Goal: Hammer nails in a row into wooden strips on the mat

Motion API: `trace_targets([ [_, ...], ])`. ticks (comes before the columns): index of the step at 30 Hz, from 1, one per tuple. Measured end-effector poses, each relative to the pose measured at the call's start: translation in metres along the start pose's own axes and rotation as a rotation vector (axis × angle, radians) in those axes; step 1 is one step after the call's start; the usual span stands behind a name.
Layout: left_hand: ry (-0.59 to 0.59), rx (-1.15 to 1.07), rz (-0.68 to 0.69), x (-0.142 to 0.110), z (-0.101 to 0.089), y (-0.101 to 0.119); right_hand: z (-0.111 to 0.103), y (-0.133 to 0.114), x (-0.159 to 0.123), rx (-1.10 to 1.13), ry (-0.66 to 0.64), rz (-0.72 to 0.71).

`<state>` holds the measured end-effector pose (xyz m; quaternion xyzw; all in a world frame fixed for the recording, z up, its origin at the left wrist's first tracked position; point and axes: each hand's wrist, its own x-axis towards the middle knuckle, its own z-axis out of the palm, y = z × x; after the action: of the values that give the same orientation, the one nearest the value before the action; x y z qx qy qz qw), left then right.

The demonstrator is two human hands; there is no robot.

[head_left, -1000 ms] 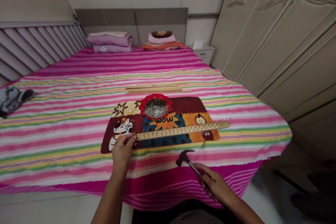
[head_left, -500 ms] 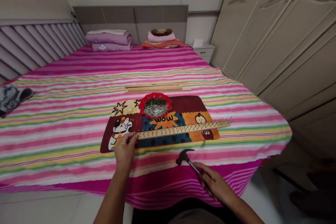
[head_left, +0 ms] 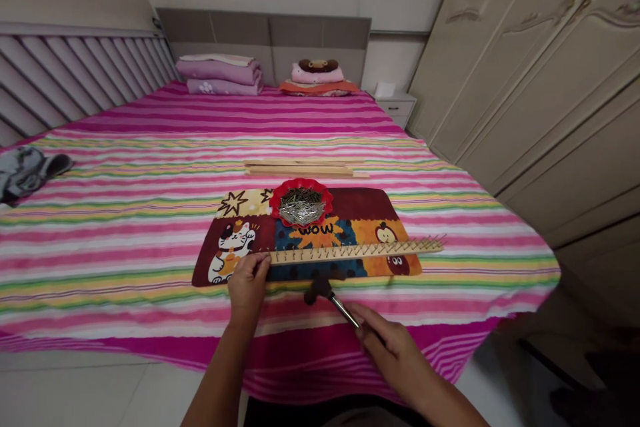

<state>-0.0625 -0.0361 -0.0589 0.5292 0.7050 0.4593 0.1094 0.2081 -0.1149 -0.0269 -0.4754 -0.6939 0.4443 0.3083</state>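
Two hands closed: left (head_left: 249, 283) on wooden strip (head_left: 345, 253), right (head_left: 393, 347) gripping hammer (head_left: 322, 288).

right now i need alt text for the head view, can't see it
The left hand grips one end of a nail-studded wooden strip across a patterned mat; the right hand holds a hammer. The mat, bearing a red bowl of nails, lies on a striped bed.
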Motion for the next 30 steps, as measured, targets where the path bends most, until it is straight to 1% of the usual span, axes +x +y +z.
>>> trace_targets([
  [4, 0.0, 0.003, 0.053, -0.002, 0.003, -0.005, 0.007, -0.04, 0.039, -0.078, -0.001, -0.167],
  [7, 0.012, 0.003, 0.104, -0.004, 0.004, -0.007, 0.015, -0.057, 0.064, -0.192, 0.017, -0.286],
  [9, 0.027, 0.02, 0.124, -0.005, 0.005, -0.008, 0.02, -0.063, 0.076, -0.267, 0.006, -0.336],
  [12, 0.038, 0.039, 0.144, -0.006, 0.006, -0.009, 0.027, -0.07, 0.088, -0.351, -0.015, -0.362],
  [14, 0.028, 0.044, 0.159, -0.007, 0.007, -0.011, 0.03, -0.072, 0.091, -0.399, -0.017, -0.355],
  [16, 0.033, 0.057, 0.165, -0.007, 0.007, -0.013, 0.032, -0.072, 0.093, -0.429, -0.045, -0.333],
  [18, 0.046, 0.075, 0.171, -0.007, 0.008, -0.014, 0.032, -0.072, 0.091, -0.429, -0.088, -0.318],
  [20, 0.056, 0.078, 0.184, -0.007, 0.009, -0.015, 0.027, -0.071, 0.085, -0.39, -0.092, -0.31],
  [23, 0.06, 0.062, 0.206, -0.008, 0.01, -0.016, 0.014, -0.071, 0.067, -0.272, -0.073, -0.276],
  [25, 0.078, 0.052, 0.213, -0.008, 0.011, -0.018, 0.004, -0.065, 0.051, -0.194, -0.095, -0.222],
  [27, 0.101, 0.036, 0.218, -0.009, 0.013, -0.021, -0.003, -0.047, 0.034, -0.147, -0.138, -0.154],
  [28, 0.11, 0.025, 0.22, -0.009, 0.014, -0.023, -0.006, -0.033, 0.025, -0.131, -0.142, -0.12],
  [30, 0.13, 0.001, 0.212, -0.009, 0.016, -0.026, -0.009, 0.002, 0.011, -0.118, -0.169, -0.004],
])
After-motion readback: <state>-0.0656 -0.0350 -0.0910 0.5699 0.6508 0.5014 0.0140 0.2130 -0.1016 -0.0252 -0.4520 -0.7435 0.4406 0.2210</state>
